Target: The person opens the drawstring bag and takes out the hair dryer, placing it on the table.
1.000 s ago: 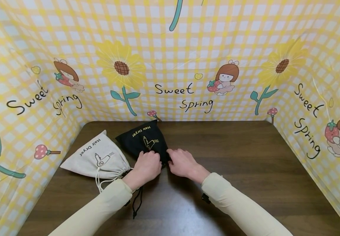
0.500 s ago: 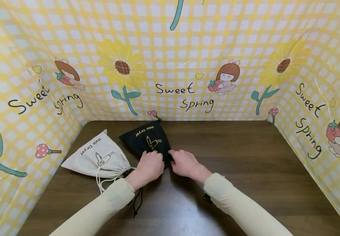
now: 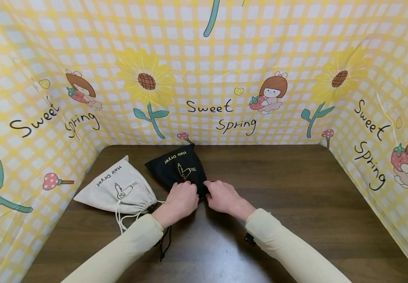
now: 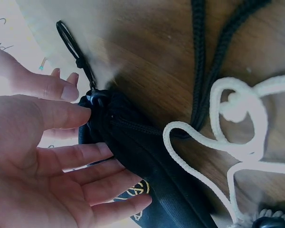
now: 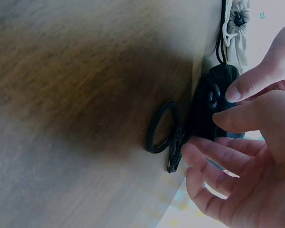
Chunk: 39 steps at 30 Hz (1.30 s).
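Observation:
A black drawstring bag (image 3: 173,169), printed with "Hair Dryer" and a gold dryer drawing, lies at the back of the table, its mouth toward me. My left hand (image 3: 179,200) holds the gathered mouth from the left, thumb on the neck and fingers along the cloth in the left wrist view. From the other side, my right hand (image 3: 225,196) pinches the mouth's right edge. A black cord loop (image 5: 164,133) sticks out there in the right wrist view. The other black cord (image 3: 165,247) trails below my left wrist. What the bag contains is hidden.
A whitish drawstring bag (image 3: 119,186) with the same print lies to the left, its white cords (image 4: 228,142) close to the black ones. Patterned yellow checked cloth (image 3: 211,70) walls the brown table (image 3: 296,188) at the back and sides.
The black bag and both hands have shifted slightly to the right. Both hands keep their hold at the bag's mouth; the whitish bag stays in place.

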{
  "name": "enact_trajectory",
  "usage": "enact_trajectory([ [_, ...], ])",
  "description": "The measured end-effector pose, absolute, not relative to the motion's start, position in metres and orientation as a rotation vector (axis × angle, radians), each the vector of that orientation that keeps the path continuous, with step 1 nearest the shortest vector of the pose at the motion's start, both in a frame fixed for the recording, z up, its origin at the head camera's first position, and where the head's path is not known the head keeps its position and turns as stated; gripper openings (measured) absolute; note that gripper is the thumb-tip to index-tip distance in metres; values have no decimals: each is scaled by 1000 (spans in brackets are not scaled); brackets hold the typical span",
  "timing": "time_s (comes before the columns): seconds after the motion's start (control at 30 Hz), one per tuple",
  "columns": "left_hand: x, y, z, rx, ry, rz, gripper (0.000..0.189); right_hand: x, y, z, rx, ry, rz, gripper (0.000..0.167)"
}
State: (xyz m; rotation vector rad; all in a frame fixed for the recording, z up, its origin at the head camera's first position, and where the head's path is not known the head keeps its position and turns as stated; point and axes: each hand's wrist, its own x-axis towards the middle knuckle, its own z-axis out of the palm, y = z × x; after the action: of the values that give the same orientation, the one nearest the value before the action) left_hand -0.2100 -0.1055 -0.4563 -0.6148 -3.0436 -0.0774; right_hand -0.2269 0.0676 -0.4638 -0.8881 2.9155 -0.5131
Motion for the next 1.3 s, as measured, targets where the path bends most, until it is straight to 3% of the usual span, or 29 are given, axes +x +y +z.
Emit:
enact_trajectory([
  [0.87, -210, -99, -457, -666, -3022, -116, 22, -224, 80, -463, -870, 2925, -524, 36],
  [1.1, -203, -113, -457, -684, -2947, -240, 20, -224, 81, -467, -797, 2916, -641, 44],
  [1.3, -196, -128, -458, -670, -2818, -339, 27, -228, 83, -467, -666, 2915, -750, 29],
])
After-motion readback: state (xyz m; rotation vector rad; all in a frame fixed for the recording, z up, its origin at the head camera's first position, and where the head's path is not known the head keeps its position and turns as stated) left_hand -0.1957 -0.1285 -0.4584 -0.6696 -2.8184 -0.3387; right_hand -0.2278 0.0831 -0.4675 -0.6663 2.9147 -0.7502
